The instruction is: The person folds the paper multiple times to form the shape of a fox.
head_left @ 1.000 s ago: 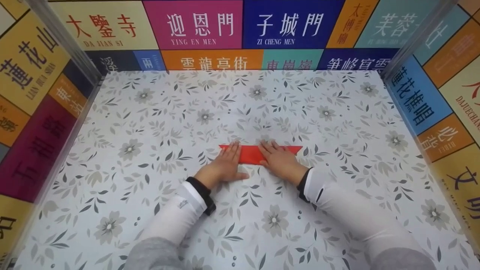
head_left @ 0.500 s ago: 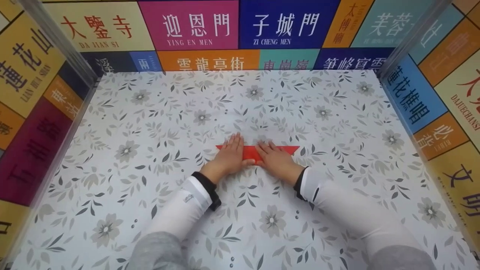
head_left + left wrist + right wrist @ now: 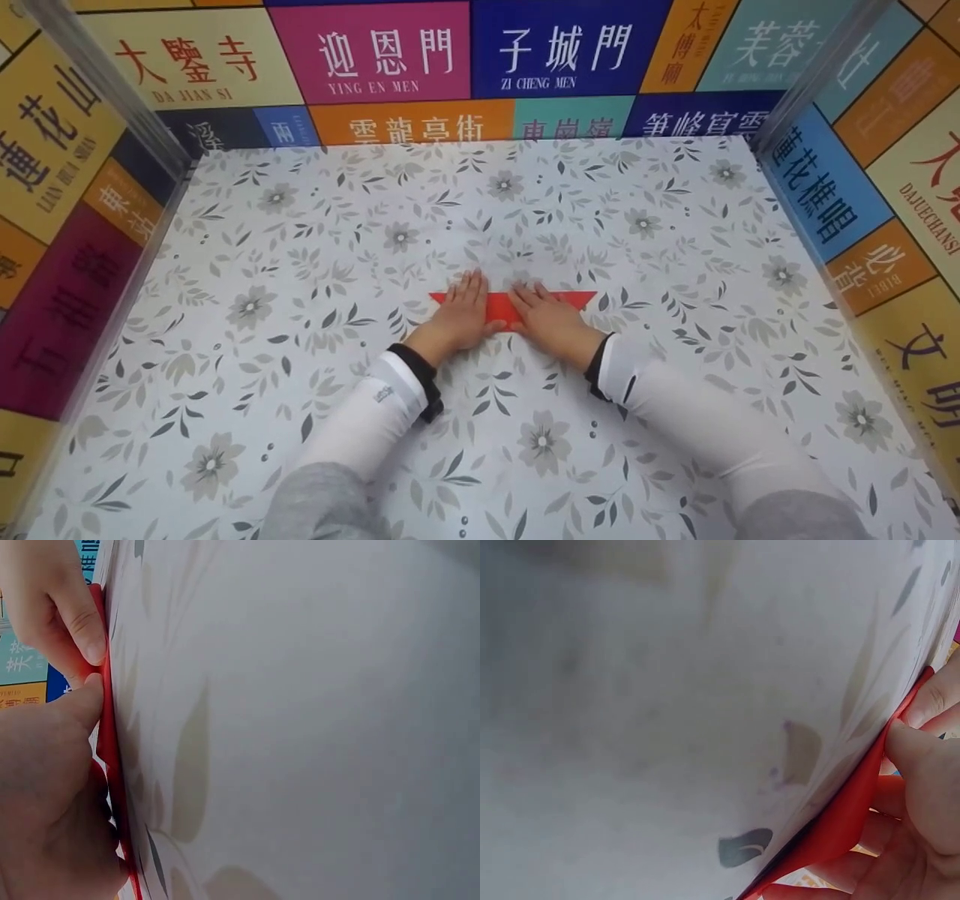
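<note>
L hand (image 3: pixel 459 319) slid right, both flat on red paper (image 3: pixel 504 307), floral table (image 3: pixel 300 262)

sleeves (image 3: pixel 367 420): white, black cuffs | small chest-side logo | upper arms: grey

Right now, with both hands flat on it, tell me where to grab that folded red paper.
Take the red paper at its free right tip, coming in from the right: that point sticks out past the right hand, while the left hand covers most of the other end. It lies flat, so probably slide a fingertip underneath.
</note>
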`<state>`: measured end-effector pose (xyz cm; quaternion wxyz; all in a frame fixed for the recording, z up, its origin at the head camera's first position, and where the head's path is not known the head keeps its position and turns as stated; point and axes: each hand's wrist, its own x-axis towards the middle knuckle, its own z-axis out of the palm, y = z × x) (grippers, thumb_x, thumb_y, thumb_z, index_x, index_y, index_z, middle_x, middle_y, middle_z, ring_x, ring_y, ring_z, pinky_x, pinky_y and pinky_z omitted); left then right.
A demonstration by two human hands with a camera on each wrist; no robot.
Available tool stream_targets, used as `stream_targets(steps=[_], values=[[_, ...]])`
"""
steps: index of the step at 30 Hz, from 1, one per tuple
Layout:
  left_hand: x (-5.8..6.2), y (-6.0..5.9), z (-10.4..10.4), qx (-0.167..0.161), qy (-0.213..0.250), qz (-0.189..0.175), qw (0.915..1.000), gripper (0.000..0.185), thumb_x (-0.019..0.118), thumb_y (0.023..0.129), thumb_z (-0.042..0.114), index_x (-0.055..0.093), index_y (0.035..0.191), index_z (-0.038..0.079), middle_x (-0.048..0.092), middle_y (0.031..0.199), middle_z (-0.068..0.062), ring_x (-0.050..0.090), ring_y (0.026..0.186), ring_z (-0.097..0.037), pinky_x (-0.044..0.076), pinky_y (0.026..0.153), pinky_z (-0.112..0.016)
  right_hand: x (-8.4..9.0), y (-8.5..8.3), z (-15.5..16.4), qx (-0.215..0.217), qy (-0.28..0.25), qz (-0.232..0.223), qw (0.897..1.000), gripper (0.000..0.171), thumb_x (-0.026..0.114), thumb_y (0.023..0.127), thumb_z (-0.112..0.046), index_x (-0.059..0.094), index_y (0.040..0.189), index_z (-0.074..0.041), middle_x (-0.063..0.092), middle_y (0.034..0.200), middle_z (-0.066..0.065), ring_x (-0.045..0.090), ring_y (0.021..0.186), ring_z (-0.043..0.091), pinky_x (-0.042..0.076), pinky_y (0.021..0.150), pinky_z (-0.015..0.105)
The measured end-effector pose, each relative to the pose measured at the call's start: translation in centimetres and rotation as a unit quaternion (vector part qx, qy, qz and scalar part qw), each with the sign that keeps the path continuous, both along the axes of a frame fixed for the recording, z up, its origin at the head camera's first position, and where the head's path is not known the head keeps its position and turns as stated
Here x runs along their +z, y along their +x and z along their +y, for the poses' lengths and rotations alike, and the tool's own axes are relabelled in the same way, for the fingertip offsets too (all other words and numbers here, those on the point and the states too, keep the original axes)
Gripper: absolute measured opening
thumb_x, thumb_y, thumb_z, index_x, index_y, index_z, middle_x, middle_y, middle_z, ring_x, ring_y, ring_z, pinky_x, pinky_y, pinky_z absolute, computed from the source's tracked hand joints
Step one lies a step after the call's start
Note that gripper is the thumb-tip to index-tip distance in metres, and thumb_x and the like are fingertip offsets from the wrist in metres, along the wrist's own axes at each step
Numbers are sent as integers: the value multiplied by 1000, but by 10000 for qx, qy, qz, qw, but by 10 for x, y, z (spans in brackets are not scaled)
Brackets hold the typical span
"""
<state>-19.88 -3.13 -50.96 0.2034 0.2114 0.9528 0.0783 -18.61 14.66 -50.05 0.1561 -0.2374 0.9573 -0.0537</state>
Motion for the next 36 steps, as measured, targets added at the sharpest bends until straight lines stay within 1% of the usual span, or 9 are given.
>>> stream_targets(steps=[6, 8, 15, 19, 21, 24, 28, 31, 36], values=[[0, 1, -4, -31, 32, -36, 10000, 84, 38, 100, 52, 2, 154, -2, -3, 162, -17, -5, 150, -31, 4, 122, -44, -2, 0, 0, 5, -52, 40, 10000, 61, 50, 100, -34, 31, 151, -7, 27, 159, 12, 24, 145, 41, 26, 114, 59], [1, 1, -6, -54, 63, -50, 10000, 85, 39, 99, 53, 3, 154, -1, -3, 163, -17, -4, 151, -31, 5, 122, -43, -1, 0, 0, 41, -50, 114, 9999, 61, 51, 99, -33, 32, 151, -6, 29, 158, 12, 26, 144, 41, 28, 113, 59], [2, -2, -19, -309, 228, -139, 9992, 88, 46, 97, 51, 3, 154, -2, -3, 162, -18, -3, 150, -32, 6, 122, -44, 0, 1, 0, 159, 67, 144, 9997, 61, 52, 99, -32, 33, 150, -5, 31, 157, 12, 29, 143, 41, 30, 111, 60], [0, -3, -29, -277, 235, -152, 9992, 91, 49, 96, 53, 2, 154, 0, -3, 163, -16, -4, 150, -32, 5, 122, -45, -1, 0, 1, 126, 46, 113, 9998, 61, 52, 99, -32, 31, 151, -6, 29, 158, 11, 27, 144, 41, 29, 112, 59], [-1, -4, -33, -238, 251, -178, 9992, 93, 48, 95, 55, 1, 155, 1, -5, 163, -15, -5, 150, -32, 4, 122, -47, -1, -1, 2, 84, 30, 103, 9999, 62, 52, 100, -33, 31, 151, -7, 28, 158, 11, 26, 144, 41, 28, 112, 60], [-1, -2, -37, -175, 243, -278, 9992, 93, 46, 95, 56, -2, 155, 2, -8, 163, -15, -8, 150, -31, 1, 122, -49, -1, -1, 2, 54, 55, 63, 10000, 62, 51, 100, -34, 29, 152, -8, 27, 159, 10, 25, 145, 40, 25, 113, 60], [2, -2, -38, -92, 260, -499, 9984, 94, 43, 96, 58, -6, 154, 3, -13, 162, -14, -12, 150, -31, -3, 121, -49, 0, 0, 1, -1, 260, 70, 9996, 63, 51, 99, -36, 28, 153, -12, 26, 160, 7, 21, 147, 37, 16, 115, 63], [4, -3, -37, -77, 241, -610, 9978, 94, 42, 96, 59, -8, 154, 4, -14, 162, -14, -14, 149, -30, -4, 121, -48, 1, 0, 1, -26, 430, 64, 9991, 64, 51, 99, -37, 25, 154, -16, 23, 161, 4, 17, 149, 34, 10, 117, 63], [3, -5, -36, -65, 150, -627, 9979, 94, 42, 96, 58, -8, 154, 4, -15, 162, -14, -14, 149, -30, -4, 121, -49, 1, -2, 4, 87, 568, 55, 9983, 65, 50, 99, -38, 22, 155, -20, 18, 163, 1, 12, 150, 34, 11, 118, 58]])
